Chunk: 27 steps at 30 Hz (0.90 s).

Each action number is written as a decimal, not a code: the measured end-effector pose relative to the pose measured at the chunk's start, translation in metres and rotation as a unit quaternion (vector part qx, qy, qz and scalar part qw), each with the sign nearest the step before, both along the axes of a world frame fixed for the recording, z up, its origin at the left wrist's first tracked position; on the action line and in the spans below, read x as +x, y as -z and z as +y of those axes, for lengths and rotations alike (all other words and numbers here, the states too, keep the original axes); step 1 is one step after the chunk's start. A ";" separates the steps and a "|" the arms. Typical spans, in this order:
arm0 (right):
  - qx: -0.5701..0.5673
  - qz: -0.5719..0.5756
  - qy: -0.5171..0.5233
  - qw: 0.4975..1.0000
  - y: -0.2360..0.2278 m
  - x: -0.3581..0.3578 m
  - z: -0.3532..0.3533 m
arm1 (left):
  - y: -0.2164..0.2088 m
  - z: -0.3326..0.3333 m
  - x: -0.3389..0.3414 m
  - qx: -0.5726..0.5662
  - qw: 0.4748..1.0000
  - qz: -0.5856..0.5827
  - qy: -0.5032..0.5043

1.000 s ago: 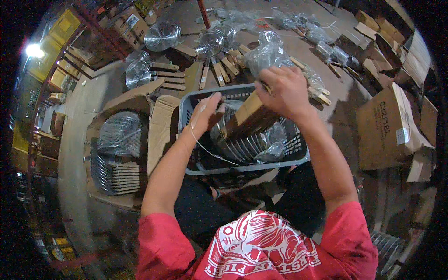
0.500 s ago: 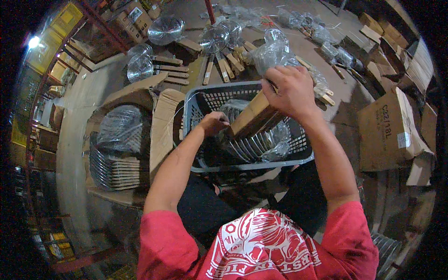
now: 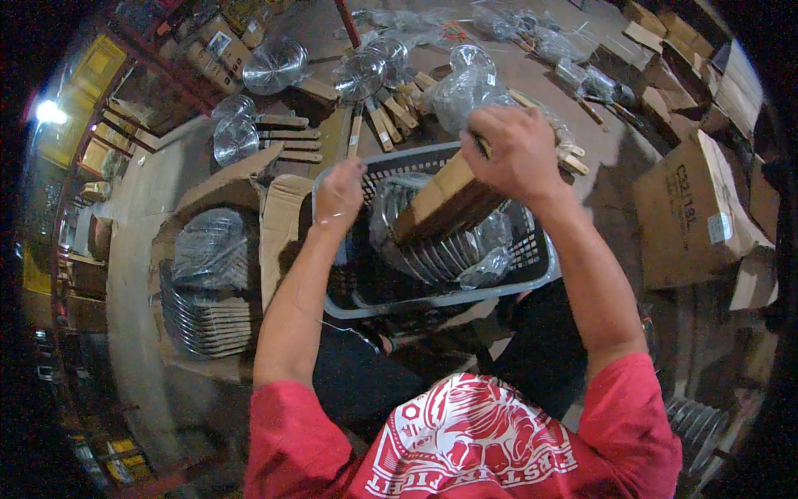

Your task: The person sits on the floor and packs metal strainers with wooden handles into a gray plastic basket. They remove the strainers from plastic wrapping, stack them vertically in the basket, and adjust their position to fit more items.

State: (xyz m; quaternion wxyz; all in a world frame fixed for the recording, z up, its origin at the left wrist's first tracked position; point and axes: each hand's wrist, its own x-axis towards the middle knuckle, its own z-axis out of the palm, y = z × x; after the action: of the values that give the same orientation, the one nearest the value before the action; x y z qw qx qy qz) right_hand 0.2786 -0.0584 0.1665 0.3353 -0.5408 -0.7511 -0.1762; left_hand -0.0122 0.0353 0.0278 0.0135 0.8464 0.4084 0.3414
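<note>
Inside a dark grey plastic basket (image 3: 332, 309) in front of me lies a stack of round metal skimmers (image 3: 445, 259), partly wrapped in clear plastic. Their flat wooden handles (image 3: 440, 200) are bunched together and slant up to the right. My right hand (image 3: 517, 158) is closed round the upper ends of these handles. Over the basket's left rim, my left hand (image 3: 339, 191) is raised with its fingers curled in, somewhat blurred. A thin wire strand (image 3: 359, 336) trails down from it along my forearm.
Left of the basket stands an open cardboard box (image 3: 278, 204) with more stacked skimmers (image 3: 208, 287). Beyond are loose skimmers with wooden handles (image 3: 287, 137) and plastic-wrapped ones (image 3: 465, 91) on the floor. A large cardboard carton (image 3: 682, 220) stands at the right.
My left hand has moved from the handle bunch up and left to the basket rim, drawing the thin strand along. My right hand keeps its hold on the handles.
</note>
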 end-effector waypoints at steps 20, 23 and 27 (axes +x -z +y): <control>0.014 -0.030 -0.076 0.997 0.017 -0.043 -0.014 | -0.077 -0.011 -0.019 -0.350 0.809 -0.469 -0.050; 0.000 -0.026 -0.071 0.997 0.017 -0.045 -0.015 | -0.079 -0.010 -0.026 -0.365 0.745 -0.555 -0.068; 0.018 -0.017 -0.079 0.997 0.017 -0.044 -0.015 | -0.073 0.000 -0.051 -0.373 0.645 -0.661 -0.095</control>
State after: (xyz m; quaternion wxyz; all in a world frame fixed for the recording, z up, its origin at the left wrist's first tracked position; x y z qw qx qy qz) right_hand 0.2350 -0.0736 0.1492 0.3454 -0.4705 -0.7936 -0.1716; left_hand -0.0628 0.0348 0.1005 0.5618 0.2763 0.4620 0.6282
